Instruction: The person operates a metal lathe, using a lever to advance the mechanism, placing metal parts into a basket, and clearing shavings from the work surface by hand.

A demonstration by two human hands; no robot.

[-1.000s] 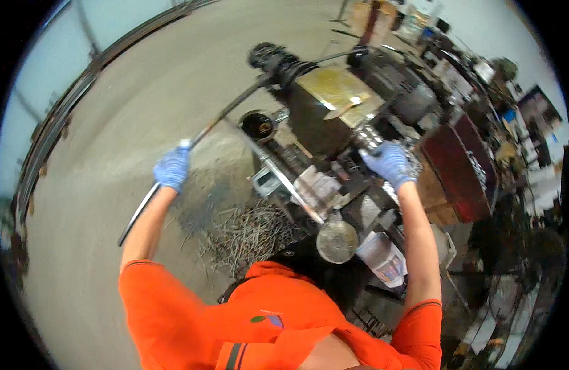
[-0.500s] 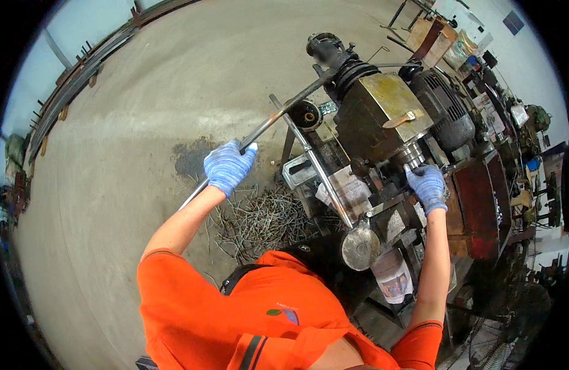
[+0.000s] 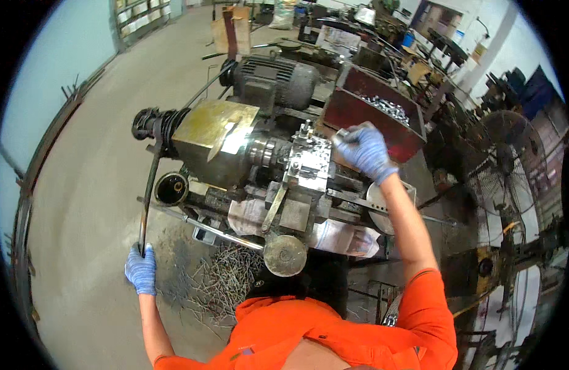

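My left hand (image 3: 141, 269), in a blue knitted glove, is wrapped round the lower end of a long metal lever (image 3: 148, 206). That lever runs up to the left end of a lathe-like machine's spindle (image 3: 164, 126). My right hand (image 3: 365, 151), gloved alike, is curled in the air just right of the metal tool block (image 3: 309, 161). Its fingertips are pinched together and blurred; a small greyish thing seems to be between them, but I cannot make out what. Left of the tool block, the shiny chuck (image 3: 263, 152) sticks out of the yellowish headstock (image 3: 201, 145).
A dark red bin (image 3: 349, 111) of small shiny metal parts stands behind my right hand. An electric motor (image 3: 275, 80) sits behind the headstock. A chrome rod (image 3: 216, 231) reaches to a round disc (image 3: 285, 255) near me. Wiry scrap (image 3: 226, 280) lies on the floor; a fan (image 3: 506, 154) stands right.
My view has swung right. My right hand has left the chuck and moved right, past the tool block. My left hand still grips the lever, which has swung lower and toward me.
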